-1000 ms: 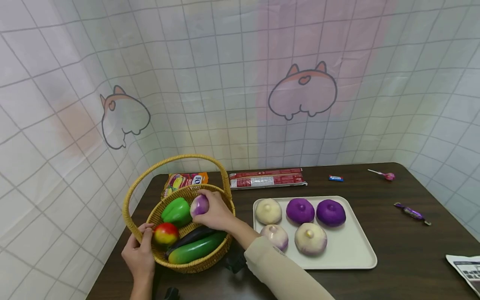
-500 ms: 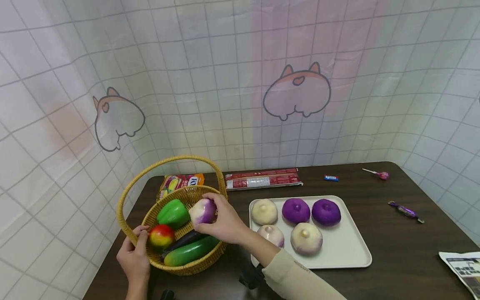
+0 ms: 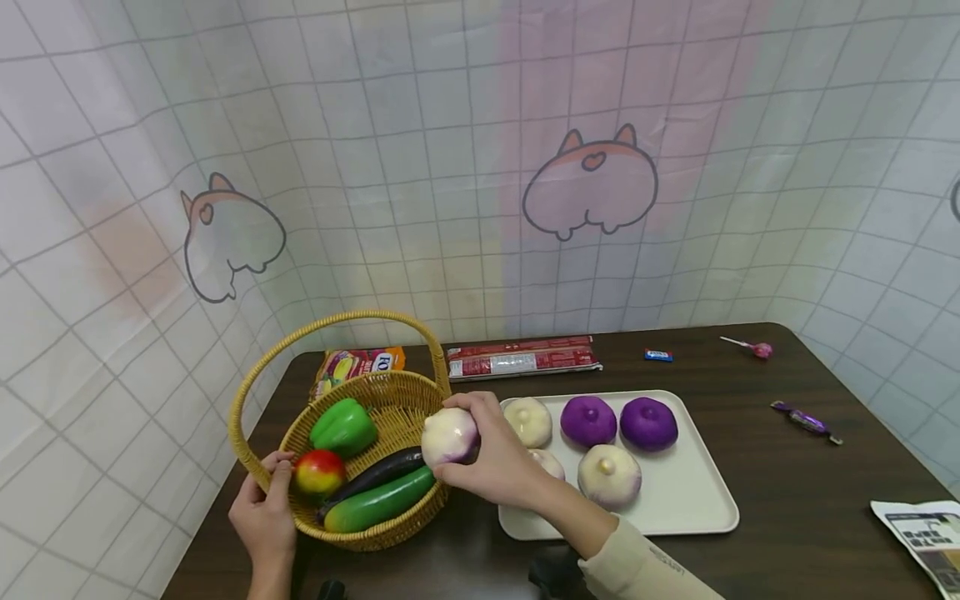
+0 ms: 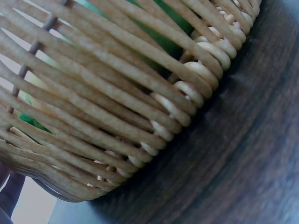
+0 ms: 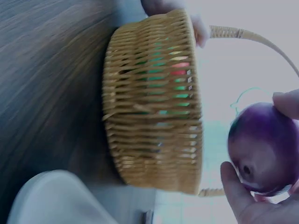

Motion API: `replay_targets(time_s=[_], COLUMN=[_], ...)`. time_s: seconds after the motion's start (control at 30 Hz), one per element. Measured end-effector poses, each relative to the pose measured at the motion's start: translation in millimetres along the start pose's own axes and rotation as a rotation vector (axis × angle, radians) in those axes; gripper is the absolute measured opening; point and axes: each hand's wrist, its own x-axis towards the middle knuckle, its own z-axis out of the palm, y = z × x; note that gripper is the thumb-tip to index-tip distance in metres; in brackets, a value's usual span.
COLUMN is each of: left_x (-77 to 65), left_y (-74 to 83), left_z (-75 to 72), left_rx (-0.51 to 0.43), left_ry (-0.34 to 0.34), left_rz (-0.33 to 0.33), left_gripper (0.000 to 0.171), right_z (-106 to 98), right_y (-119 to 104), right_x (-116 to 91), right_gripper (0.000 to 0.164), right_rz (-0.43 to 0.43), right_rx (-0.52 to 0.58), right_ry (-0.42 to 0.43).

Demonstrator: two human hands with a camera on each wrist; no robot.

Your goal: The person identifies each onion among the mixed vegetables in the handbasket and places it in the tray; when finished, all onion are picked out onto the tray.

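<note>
My right hand (image 3: 501, 457) holds a round white-and-purple turnip (image 3: 446, 435) between thumb and fingers, raised at the right rim of the wicker basket (image 3: 375, 537). In the right wrist view the turnip (image 5: 264, 147) shows its purple side with a small dark spot. My left hand (image 3: 262, 515) grips the basket's left rim by the handle base. Inside the basket are a green bell pepper (image 3: 343, 427), a red-and-yellow mango (image 3: 320, 474), a dark eggplant (image 3: 378, 472) and a green cucumber-like vegetable (image 3: 378, 502). Only basket weave (image 4: 107, 93) and tabletop fill most of the left wrist view.
A white tray (image 3: 693, 504) bears several round white and purple turnip-like vegetables (image 3: 588, 421). Behind lie a colourful snack bag (image 3: 356, 367) and a long red package (image 3: 521, 358). To the right are a small blue packet (image 3: 658, 355), a lollipop (image 3: 761, 350), a purple-wrapped candy (image 3: 806, 421) and printed paper (image 3: 918, 533).
My right hand has lifted the turnip from inside the basket and carried it right, to the basket's rim near the tray. My left hand keeps its grip on the basket.
</note>
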Motion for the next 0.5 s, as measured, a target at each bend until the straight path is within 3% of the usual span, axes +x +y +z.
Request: replay_targets(time_s=[0.37,0.5], left_x=[0.3,1.1], left_y=[2.4,-0.3], left_z=[0.3,-0.2], left_rx=[0.031,0.032], left_ry=[-0.002,0.003], left_rz=[0.005,0.003], left_gripper=[0.017,0.017], right_z=[-25.4,-37.5], right_y=[11.6,16.1], right_x=[-25.1,-34.3], right_gripper=[0.072,0.074], right_rz=[0.027,-0.005], right_rx=[0.024,0.033], right_ry=[0.044,0.055])
